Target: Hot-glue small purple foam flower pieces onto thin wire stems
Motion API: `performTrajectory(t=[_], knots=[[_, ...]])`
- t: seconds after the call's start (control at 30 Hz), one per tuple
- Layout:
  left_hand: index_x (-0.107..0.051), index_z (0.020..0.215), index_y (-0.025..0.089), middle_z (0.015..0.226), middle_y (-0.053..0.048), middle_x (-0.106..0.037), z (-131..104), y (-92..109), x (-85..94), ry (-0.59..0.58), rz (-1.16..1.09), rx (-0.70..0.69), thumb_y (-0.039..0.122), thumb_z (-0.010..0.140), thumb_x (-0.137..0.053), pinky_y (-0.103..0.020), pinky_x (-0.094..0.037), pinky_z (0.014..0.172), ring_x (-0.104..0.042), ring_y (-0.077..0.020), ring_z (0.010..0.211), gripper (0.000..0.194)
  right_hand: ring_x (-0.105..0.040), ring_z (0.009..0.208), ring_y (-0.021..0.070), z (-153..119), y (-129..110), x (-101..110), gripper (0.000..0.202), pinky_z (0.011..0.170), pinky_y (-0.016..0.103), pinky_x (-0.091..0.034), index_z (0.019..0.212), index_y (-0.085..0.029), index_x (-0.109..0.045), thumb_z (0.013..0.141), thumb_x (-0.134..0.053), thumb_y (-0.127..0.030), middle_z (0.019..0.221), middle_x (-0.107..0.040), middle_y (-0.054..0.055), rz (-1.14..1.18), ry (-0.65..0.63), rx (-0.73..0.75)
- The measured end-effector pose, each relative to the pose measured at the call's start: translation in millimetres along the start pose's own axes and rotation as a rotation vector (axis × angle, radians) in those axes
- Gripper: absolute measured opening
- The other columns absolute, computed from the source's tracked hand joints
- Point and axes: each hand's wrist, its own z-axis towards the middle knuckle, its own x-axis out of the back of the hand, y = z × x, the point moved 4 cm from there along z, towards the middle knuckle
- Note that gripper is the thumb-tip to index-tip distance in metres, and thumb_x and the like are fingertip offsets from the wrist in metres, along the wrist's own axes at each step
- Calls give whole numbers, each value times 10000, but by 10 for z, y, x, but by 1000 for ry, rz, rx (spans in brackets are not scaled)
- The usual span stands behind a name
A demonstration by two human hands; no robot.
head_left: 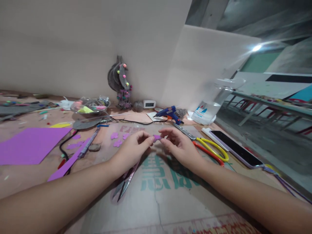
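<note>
Between my two hands is a small purple cut-out piece, its outline partly covered by fingers. My left hand pinches its left side with thumb and forefinger. From the right, the thumb and fingers of my right hand close on its other edge. Small scissors lie on the table under my left wrist, blades slightly parted. Several purple flower-shaped cut-outs rest just left of my left hand. Large shears with yellow and red handles lie beyond my right wrist.
A purple sheet and a purple strip lie at left, near a pen. Behind stand a bowl of trinkets, a blue glue gun, a grey hanging ornament and a clear jug. A phone lies at right.
</note>
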Motion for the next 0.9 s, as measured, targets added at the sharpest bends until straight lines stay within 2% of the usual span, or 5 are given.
performTrajectory(t=[0.33,0.5,0.7,0.9], knots=[[-568,795,170,679,21,-541,-30,12,-4,-19,26,-8,408,834,-517,-229,-374,561,-503,-125,633,246,-532,615,118,-1,-41,-10,187,552,267,-443,1014,-190,-582,851,-561,-279,825,-632,27,-70,28,42],[-578,804,173,679,16,-561,-25,0,-3,-17,42,-10,419,825,-522,-238,-385,571,-525,-136,638,253,-584,707,137,-1,-55,-18,173,606,276,-468,1004,-198,-586,855,-554,-280,889,-654,35,-70,18,61],[-576,799,175,700,14,-560,-27,-1,-6,-27,46,-23,409,826,-515,-238,-377,585,-511,-135,650,243,-591,729,141,0,-64,-28,156,616,271,-464,950,-192,-587,862,-545,-314,851,-645,31,-65,15,52],[-579,778,172,689,10,-566,-19,-12,-5,-44,52,-22,407,804,-534,-249,-389,601,-525,-143,644,240,-564,684,124,-1,-86,-27,135,615,258,-445,931,-184,-609,855,-555,-282,817,-652,18,-109,-6,30]])
